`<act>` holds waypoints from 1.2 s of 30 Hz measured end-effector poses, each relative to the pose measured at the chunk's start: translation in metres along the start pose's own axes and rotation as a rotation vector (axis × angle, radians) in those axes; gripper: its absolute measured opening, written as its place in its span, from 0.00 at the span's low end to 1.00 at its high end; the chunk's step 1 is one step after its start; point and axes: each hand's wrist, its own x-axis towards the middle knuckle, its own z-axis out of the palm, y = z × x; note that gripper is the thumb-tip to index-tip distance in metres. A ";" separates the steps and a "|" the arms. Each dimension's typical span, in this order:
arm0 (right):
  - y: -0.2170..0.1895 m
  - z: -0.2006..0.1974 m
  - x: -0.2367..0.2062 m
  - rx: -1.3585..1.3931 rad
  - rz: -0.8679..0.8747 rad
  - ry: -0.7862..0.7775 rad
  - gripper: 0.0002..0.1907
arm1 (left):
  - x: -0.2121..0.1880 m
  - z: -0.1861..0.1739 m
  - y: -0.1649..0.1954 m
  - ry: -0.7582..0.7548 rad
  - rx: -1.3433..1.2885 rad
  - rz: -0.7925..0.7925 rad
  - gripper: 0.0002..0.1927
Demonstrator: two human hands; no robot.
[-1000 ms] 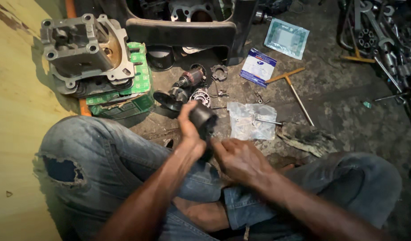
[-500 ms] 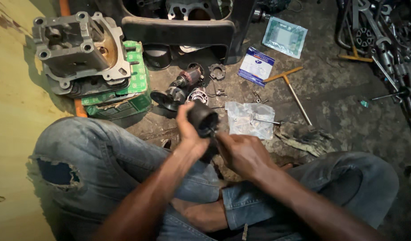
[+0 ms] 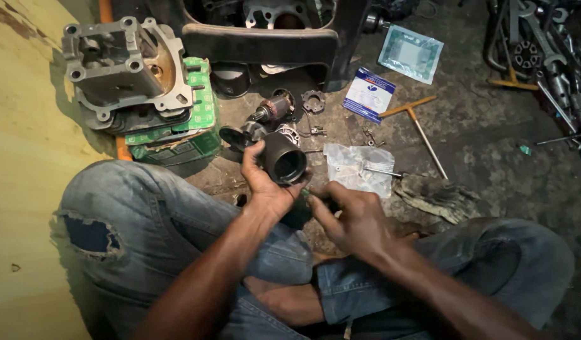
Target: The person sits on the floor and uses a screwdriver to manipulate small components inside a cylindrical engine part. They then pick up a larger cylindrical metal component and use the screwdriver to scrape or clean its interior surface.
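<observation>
Grey cylinder head (image 3: 123,72) on green box (image 3: 199,119), T-handle wrench (image 3: 419,129) nearby

- The black cylinder housing (image 3: 282,157) in the left hand (image 3: 265,186) looks like metal with a dull, dark coat, a little glossy at the rim.
- The engine cylinder block (image 3: 123,72) is grey cast metal, matt and rough.
- The box (image 3: 189,123) under it is green printed cardboard.
- The clear bag (image 3: 356,167) is thin plastic, shiny and wrinkled.
- The T-handle wrench (image 3: 419,123) is metal with a rusty, matt look.
- The jeans (image 3: 145,214) are faded blue denim, torn at the knee.
- The floor (image 3: 492,151) is rough, dirty concrete.
</observation>
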 end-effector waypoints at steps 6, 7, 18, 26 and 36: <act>0.005 0.005 0.007 -0.014 -0.015 -0.036 0.10 | -0.004 0.005 0.000 -0.121 0.064 -0.027 0.33; 0.005 0.006 0.007 -0.003 -0.013 -0.028 0.11 | -0.006 0.005 -0.003 -0.132 0.065 -0.043 0.33; 0.000 0.006 0.009 0.024 0.224 -0.076 0.12 | -0.011 0.008 -0.003 -0.087 0.088 -0.014 0.31; 0.008 0.002 0.014 0.323 0.423 -0.154 0.12 | -0.004 0.006 -0.003 -0.059 0.045 0.172 0.26; 0.006 -0.006 0.017 -0.144 0.177 -0.138 0.18 | 0.010 -0.004 0.003 -0.046 0.029 0.211 0.24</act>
